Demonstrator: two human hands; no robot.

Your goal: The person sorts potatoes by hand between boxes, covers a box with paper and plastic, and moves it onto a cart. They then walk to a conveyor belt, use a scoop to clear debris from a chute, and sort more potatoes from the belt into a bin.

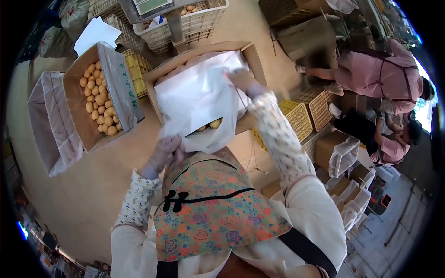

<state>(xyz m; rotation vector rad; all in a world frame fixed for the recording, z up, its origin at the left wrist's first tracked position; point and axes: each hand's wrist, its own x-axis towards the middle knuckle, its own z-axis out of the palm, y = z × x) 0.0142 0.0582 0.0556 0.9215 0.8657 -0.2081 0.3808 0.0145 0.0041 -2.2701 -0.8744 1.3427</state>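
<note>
Though plastic blurs them, potatoes (pixel 215 123) peek out.

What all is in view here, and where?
Potato-like produce: many, yellow, mostly in left box
Boxes: several, brown, centre, left and right
Plastic liners: several, whitish, in boxes
Paper sheets: two, white, centre and upper left
Scale: one, grey, top
Crates: several, white, yellow, brown, top and right
Sacks: several, greenish, upper left
Co-workers: two, pink tops, right
Apron: one, floral, bottom
Left hand: one, centre left
Right hand: one, over centre box
</note>
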